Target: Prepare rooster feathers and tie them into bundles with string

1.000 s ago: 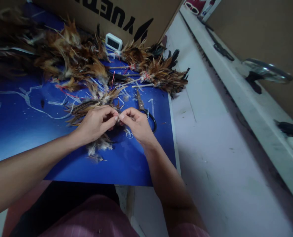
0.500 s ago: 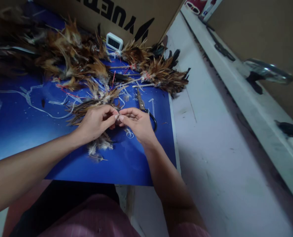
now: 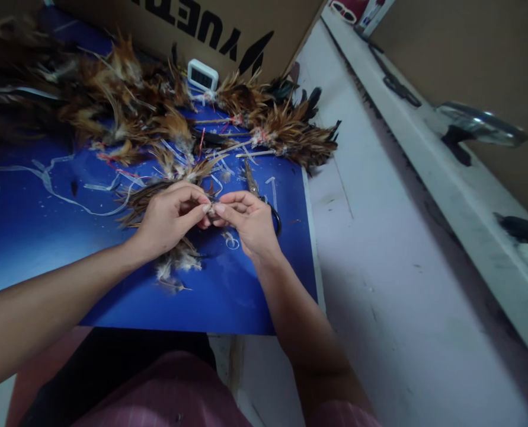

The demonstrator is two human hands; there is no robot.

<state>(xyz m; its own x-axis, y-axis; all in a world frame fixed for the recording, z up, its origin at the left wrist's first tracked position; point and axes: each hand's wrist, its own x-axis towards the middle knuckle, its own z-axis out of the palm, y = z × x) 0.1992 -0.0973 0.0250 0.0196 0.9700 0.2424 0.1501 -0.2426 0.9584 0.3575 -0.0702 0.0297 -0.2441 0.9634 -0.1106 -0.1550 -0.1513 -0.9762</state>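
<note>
Over the blue table mat [image 3: 246, 296], my left hand [image 3: 170, 213] and my right hand [image 3: 248, 219] meet fingertip to fingertip. Both are closed in a pinch on a small pale piece [image 3: 211, 209], which looks like the quill end of a feather bundle; the fingers hide most of it. Brown feathers [image 3: 134, 201] show behind my left hand, and fluffy grey-white feathers [image 3: 179, 261] stick out below it. Scissors with a black handle [image 3: 276, 219] lie just beyond my right hand. A small clear ring of strip [image 3: 232, 242] is on the mat below the fingers.
Brown feather bundles tied with red string [image 3: 285, 133] lie at the back right, and a large feather pile [image 3: 112, 89] at the back left. A small white digital clock [image 3: 202, 76] stands against a cardboard box [image 3: 228, 29]. Clear plastic strips [image 3: 50, 178] lie at left.
Both hands stay together at nearly the same spot, with the fingertips shifted slightly and a bit more of the pale piece showing. The whole view has shifted a little.
</note>
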